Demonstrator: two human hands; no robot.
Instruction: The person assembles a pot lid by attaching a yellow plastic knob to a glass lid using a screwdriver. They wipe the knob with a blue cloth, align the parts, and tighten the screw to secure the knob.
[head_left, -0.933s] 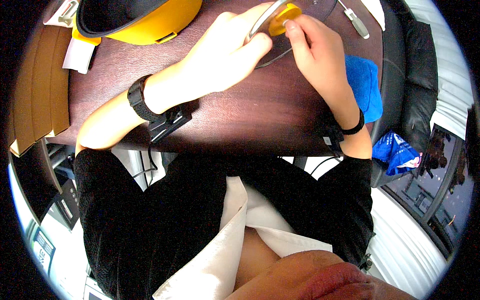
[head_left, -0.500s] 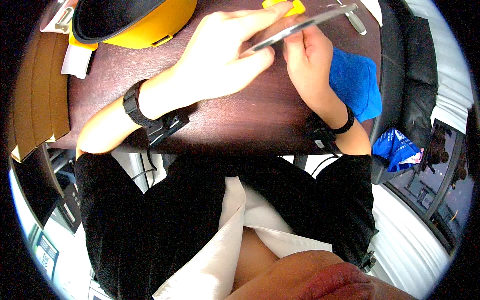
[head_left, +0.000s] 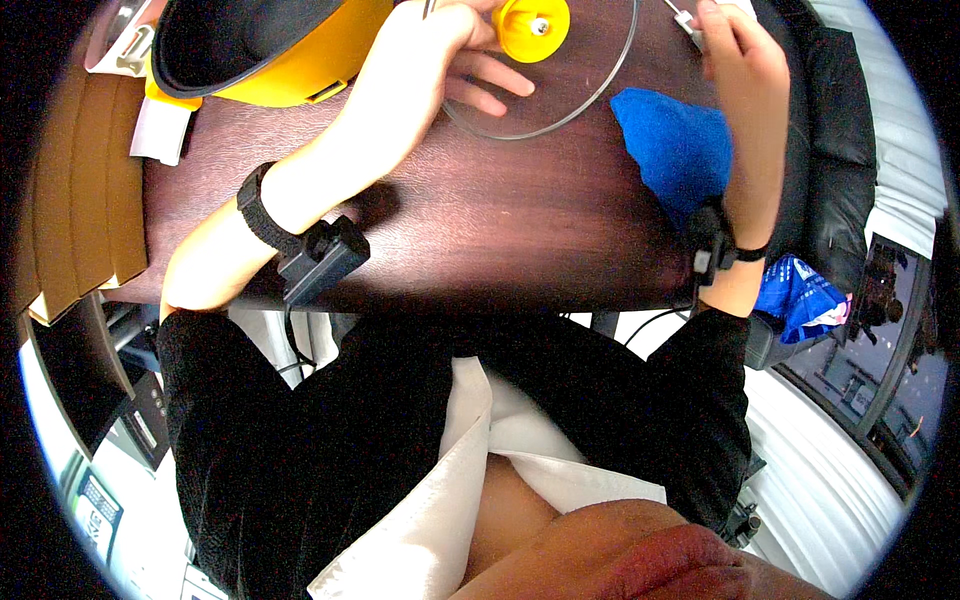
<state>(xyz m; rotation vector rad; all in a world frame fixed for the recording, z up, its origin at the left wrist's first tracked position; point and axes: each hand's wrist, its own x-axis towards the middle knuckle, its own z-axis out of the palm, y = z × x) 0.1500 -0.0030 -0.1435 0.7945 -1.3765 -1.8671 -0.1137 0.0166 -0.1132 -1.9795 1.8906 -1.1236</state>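
Note:
My left hand (head_left: 440,60) is at the left side of a clear glass lid (head_left: 575,125) with a thin grey rim. Its thumb side is by the lid's yellow knob (head_left: 533,30), while two other fingers stretch out over the lid area. A metal screw shows in the middle of the knob. At the upper right my right hand (head_left: 745,50) has its fingers closed at the handle of a slim screwdriver with a light grey handle (head_left: 686,20). A blue cloth (head_left: 675,150) lies on the table beside my right forearm.
A yellow pot with a black inside (head_left: 330,75) stands at the upper left of the dark brown table (head_left: 480,230). White paper (head_left: 160,130) sticks out below it. Brown cardboard (head_left: 85,180) borders the left side. A blue packet (head_left: 800,300) rests on the black seat at the right.
The lid has turned from nearly edge-on to facing up, lower and flatter. My right hand has left it and moved right to the screwdriver. My left hand stays with the lid.

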